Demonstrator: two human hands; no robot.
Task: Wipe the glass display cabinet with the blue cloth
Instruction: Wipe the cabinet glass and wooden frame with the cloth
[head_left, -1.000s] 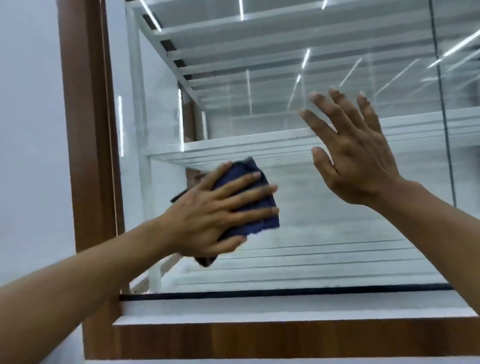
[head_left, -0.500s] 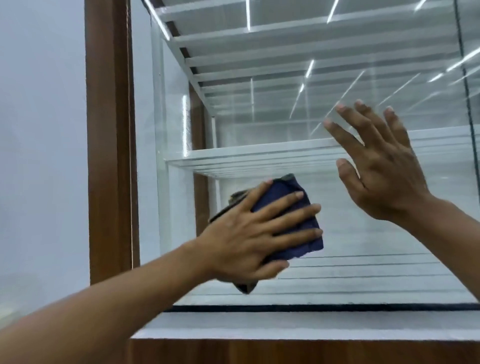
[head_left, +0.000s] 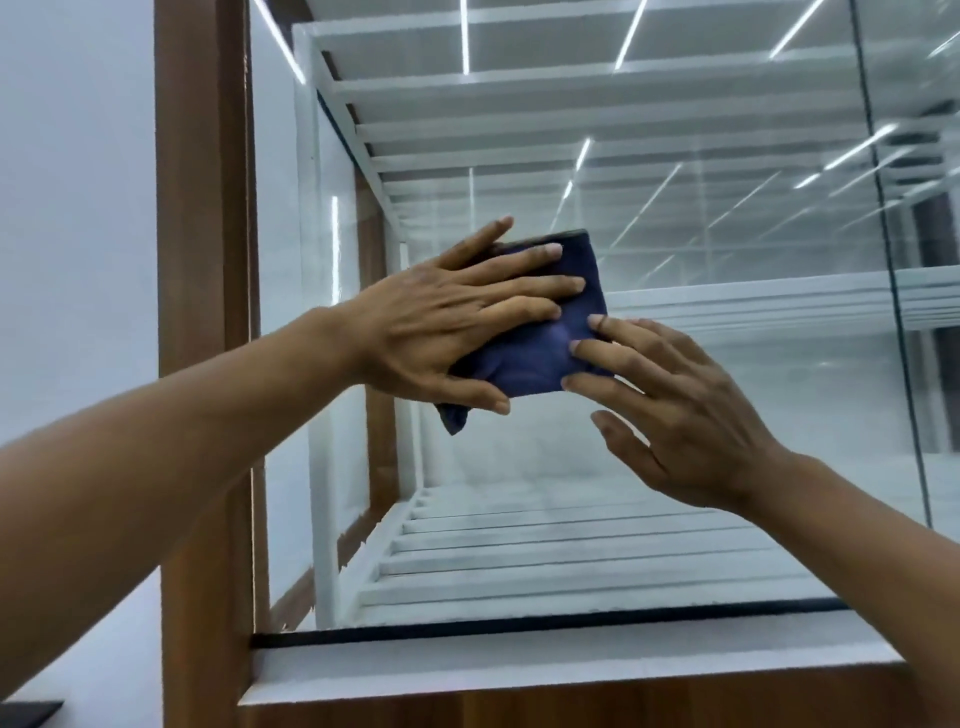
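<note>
Head view: both forearms reach up from the bottom corners. Left hand (head_left: 441, 332) lies flat with fingers straight and slightly spread. It presses the folded blue cloth (head_left: 550, 338) against the front pane of the glass display cabinet (head_left: 727, 234), thumb along the cloth's lower edge. Right hand (head_left: 685, 415) is relaxed, fingers loosely bent, fingertips touching the cloth's right edge, thumb apart. No pinch as far as I can see. Cloth sits at mid height on the left part of the pane, near the wooden post (head_left: 202, 312). Behind the glass are a white slatted shelf (head_left: 571, 561) down low and another shelf (head_left: 753, 301) higher up. Pane looks hazy below the cloth and clearer above, but reflections make that unsure. Judgement: wiping is underway on the left-centre patch. The lower band and the area past the vertical seam (head_left: 889, 260) are likely still left.
</note>
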